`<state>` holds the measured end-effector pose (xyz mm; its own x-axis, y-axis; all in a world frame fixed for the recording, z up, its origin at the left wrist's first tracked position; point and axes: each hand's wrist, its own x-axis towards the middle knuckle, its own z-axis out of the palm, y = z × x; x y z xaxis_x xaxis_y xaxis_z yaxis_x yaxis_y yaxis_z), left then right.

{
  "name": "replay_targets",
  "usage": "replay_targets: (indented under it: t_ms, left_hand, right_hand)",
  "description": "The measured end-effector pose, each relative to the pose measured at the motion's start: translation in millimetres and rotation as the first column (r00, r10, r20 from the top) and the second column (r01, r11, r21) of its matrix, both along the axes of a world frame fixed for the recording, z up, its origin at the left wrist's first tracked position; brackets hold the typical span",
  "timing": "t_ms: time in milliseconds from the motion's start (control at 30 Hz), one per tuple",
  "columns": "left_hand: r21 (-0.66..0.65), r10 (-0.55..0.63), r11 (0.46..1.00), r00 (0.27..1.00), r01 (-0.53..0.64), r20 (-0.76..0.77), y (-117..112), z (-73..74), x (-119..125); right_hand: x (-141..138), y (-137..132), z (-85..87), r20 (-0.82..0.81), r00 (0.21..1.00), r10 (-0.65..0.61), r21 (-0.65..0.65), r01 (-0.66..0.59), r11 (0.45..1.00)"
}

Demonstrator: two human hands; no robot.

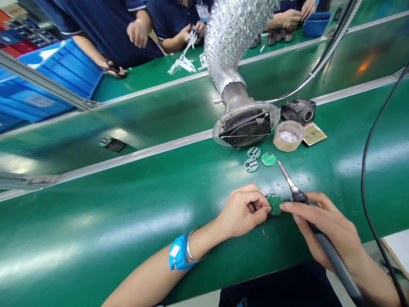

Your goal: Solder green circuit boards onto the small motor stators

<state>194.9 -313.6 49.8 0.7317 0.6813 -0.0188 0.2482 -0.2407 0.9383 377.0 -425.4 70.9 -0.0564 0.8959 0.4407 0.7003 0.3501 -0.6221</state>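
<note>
Pinched in my left hand (pixel 244 209) is the edge of a round green circuit board (pixel 275 204), close above the green table. A thin reddish wire (pixel 264 231) hangs below those fingers. My right hand (pixel 330 224) is closed around a soldering iron (pixel 298 195), its tip pointing up and left, away from the board. The right index finger reaches to the board's right edge. Further back lie two round boards with dark chips (pixel 251 165) (pixel 254 152) and a plain green round board (pixel 269 159).
A fume extractor fan (pixel 247 132) on a silver duct (pixel 223 47) stands beyond the boards. Beside it are a round tub of solder bits (pixel 289 135), a square sponge tray (pixel 315 134) and an iron holder (pixel 298 111). A black cable (pixel 364 170) hangs at right. Co-workers work across the bench.
</note>
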Motion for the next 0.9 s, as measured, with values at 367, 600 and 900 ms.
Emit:
replay_targets:
  t_ms: [367, 600, 900]
  left_hand:
    - [0.159, -0.044, 0.987, 0.997, 0.035, 0.057, 3, -5.2, -4]
    - [0.213, -0.037, 0.977, 0.997, 0.021, 0.073, 0, -6.0, -3]
    - [0.263, 0.000, 0.965, 0.997, -0.020, 0.075, -5, -4.4, 0]
  right_hand:
    - [-6, -36, 29.0, 0.073, 0.987, -0.142, -0.060, 0.146, 0.987]
    - [-16, -24, 27.7, 0.078, 0.995, -0.064, 0.044, 0.061, 0.997]
    - [-18, -28, 27.4, 0.116, 0.992, -0.054, 0.042, 0.049, 0.998]
